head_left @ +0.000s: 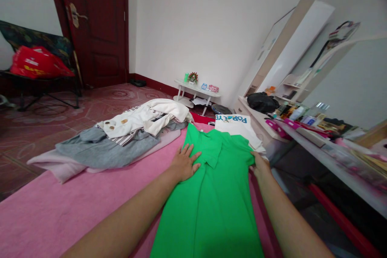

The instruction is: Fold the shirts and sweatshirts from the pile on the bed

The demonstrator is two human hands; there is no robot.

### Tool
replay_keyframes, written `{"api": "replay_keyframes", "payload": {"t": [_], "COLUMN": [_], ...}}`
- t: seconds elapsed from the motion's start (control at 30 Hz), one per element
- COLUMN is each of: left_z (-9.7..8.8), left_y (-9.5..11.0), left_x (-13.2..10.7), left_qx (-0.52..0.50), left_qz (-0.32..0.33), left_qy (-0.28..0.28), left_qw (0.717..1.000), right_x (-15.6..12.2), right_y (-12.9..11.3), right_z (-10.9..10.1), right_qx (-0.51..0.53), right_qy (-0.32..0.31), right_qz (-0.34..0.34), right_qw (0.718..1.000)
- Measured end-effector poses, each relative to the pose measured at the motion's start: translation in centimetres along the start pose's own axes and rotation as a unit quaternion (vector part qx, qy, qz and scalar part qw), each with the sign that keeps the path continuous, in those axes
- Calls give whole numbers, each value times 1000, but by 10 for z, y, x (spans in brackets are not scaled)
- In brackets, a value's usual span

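A bright green T-shirt (pixel 217 193) lies spread lengthwise over a pink bedcover (pixel 99 209), with a sleeve folded in across its upper part. My left hand (pixel 185 163) rests flat on the shirt's left edge, fingers spread. At the opposite edge, my right hand (pixel 259 163) pinches the green fabric near the shoulder; some of its fingertips are hidden by the cloth. Just beyond the shirt is a folded white garment (pixel 236 127) with blue lettering. Left of my left hand, a loose heap holds a white buttoned garment (pixel 151 113) over a grey one (pixel 105 149).
A dressing table (pixel 302 141) crowded with bottles and a black bag (pixel 262 102) stands close on the right. A small white table (pixel 196 86) is by the far wall. At left, a folding chair (pixel 45 76) carries a red bag (pixel 39 62) near the door (pixel 96 24).
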State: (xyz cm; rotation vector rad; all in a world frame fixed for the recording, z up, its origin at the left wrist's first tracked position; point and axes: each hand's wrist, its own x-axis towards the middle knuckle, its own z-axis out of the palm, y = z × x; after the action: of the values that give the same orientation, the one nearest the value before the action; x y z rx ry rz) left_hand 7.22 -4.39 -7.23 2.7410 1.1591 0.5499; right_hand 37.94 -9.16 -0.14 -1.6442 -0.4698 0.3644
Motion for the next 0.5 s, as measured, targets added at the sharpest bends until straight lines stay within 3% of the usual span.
{"api": "replay_keyframes", "payload": {"t": [0.13, 0.2, 0.27, 0.33, 0.37, 0.5], "left_z": [-4, -5, -7, -7, -6, -8], "left_y": [-4, -8, -12, -15, -15, -11], "left_x": [1, 2, 3, 5, 6, 6], "left_qx": [-41, -89, -142, -183, -195, -194], "left_qz": [4, 4, 0, -1, 3, 35], "left_qy": [8, 28, 58, 83, 90, 86], "left_qw": [999, 996, 988, 980, 977, 977], "right_x": [-33, -63, -97, -129, -143, -178], "right_y": [-38, -57, -71, -78, -77, -50], "right_z": [31, 38, 31, 8, -9, -91], "right_qx": [-15, -37, -113, -208, -253, -397], "right_qy": [-58, -171, -335, -412, -421, -377], "right_qz": [-42, -95, -202, -276, -285, -231], "right_qw": [997, 980, 913, 843, 823, 804]}}
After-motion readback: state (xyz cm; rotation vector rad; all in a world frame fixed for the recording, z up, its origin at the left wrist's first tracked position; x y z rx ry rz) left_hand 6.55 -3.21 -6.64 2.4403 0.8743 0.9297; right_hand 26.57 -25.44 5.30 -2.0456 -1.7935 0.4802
